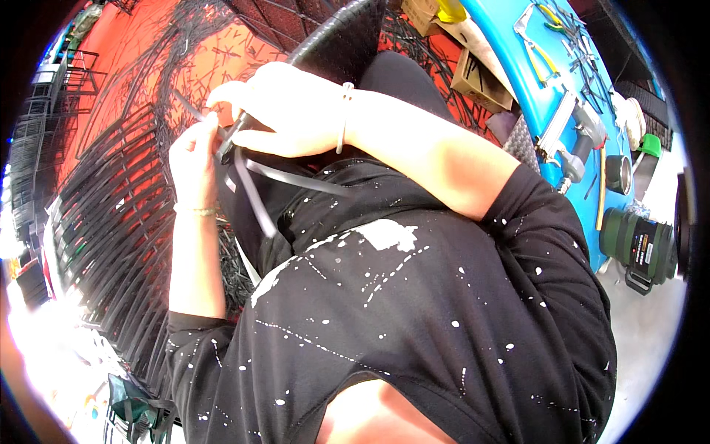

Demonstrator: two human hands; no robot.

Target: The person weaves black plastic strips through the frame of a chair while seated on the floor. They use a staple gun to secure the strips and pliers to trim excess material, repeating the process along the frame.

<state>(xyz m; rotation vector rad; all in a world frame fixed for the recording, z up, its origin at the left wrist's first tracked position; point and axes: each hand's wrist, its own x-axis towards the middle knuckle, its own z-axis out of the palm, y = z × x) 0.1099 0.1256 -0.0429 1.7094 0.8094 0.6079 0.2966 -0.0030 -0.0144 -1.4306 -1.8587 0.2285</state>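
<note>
My left hand (194, 159) has its fingers pinched together on a dark flat strip (189, 106), beside the end of a black bar (228, 145). Over that bar bends my right hand (288, 111), thumb on one side and fingers on the other, closed on it. Two loose lengths of grey-black strip (255, 198) hang from the bar across my lap. Behind my right hand, a large black piece with a curved, wrapped edge (329, 37) leans against my leg. My right hand hides part of where bar and strip meet.
A blue table (510, 18) on the right carries yellow-handled pliers (543, 63), an air nailer (580, 137) and cut strips. A green canister (636, 244) stands beyond it. Cardboard boxes (477, 83) sit beside the table. Strip scraps litter the red floor (229, 48); black slatted frames (111, 200) stand left.
</note>
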